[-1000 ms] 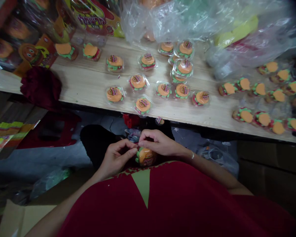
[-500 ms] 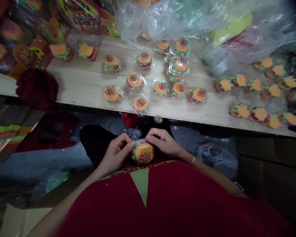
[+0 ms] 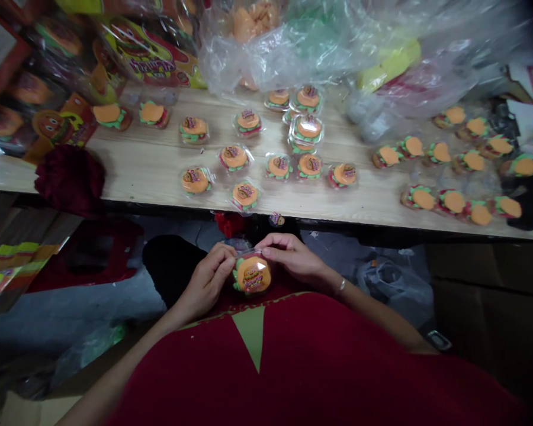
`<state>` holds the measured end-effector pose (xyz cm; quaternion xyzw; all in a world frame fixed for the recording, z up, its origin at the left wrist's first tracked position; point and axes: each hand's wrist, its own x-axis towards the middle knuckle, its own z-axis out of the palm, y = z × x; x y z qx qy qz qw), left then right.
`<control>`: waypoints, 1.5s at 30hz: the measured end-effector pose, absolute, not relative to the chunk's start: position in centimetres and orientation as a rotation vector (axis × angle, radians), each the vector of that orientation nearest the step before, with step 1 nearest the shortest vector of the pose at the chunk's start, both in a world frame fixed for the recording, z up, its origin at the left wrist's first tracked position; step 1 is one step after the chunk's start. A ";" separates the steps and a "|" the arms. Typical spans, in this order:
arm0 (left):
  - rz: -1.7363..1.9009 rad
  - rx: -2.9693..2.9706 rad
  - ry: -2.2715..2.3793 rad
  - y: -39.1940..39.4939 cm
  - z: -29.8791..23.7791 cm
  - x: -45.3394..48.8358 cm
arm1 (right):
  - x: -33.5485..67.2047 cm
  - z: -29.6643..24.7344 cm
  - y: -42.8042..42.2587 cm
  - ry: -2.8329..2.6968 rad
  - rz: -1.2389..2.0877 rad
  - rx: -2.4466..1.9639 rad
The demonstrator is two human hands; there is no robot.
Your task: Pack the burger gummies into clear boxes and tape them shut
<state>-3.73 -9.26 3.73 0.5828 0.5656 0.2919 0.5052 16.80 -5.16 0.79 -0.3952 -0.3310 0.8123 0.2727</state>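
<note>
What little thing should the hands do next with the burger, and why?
Perhaps press along the top edge of the clear burger case: the left hand and right hand both pinch there, and I can't tell whether it's fully shut.

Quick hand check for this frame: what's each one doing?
Left hand: closed, gripping the clear burger box near its upper left edge.
Right hand: closed, thumb and fingers pinching the same box's upper right edge.
</note>
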 end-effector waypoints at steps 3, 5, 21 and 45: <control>0.674 1.363 1.286 -8.7 3.8 -3.3 | 16.8 0.6 -4.8 -0.850 2.163 -1.072; 0.686 1.259 1.272 -8.1 3.6 -2.5 | 16.8 0.5 -3.9 -0.807 2.117 -1.081; 1.564 0.595 0.993 -1.9 3.2 4.0 | 15.7 1.3 -5.0 -1.048 1.794 -1.042; 1.499 0.616 1.065 -1.3 1.8 8.2 | 18.1 -0.9 -3.7 -1.052 1.286 -1.056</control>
